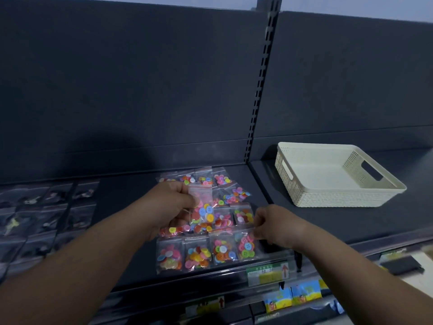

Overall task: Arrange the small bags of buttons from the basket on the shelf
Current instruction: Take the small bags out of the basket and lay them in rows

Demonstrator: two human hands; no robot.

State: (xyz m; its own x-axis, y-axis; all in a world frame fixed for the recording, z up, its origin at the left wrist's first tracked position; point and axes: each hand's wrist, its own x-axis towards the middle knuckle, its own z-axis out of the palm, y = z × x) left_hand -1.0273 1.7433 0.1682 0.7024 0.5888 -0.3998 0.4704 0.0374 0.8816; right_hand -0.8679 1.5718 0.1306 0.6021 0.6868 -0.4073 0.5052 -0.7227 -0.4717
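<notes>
Several small clear bags of coloured buttons (pixel 198 254) lie in rows on the dark shelf (pixel 126 184). My left hand (pixel 174 205) holds a bag of buttons (pixel 202 207) upright above the middle of the rows. My right hand (pixel 275 225) pinches the top right corner of the front right bag (pixel 246 248), which lies on the shelf. The white perforated basket (pixel 337 197) stands to the right on the neighbouring shelf section, and its inside looks bare.
Dark packets in clear bags (pixel 46 207) lie on the shelf at the left. A slotted upright post (pixel 260 90) divides the two shelf sections. A green price label (pixel 267 274) sits on the front rail. Yellow and blue packets (pixel 293 295) hang on the shelf below.
</notes>
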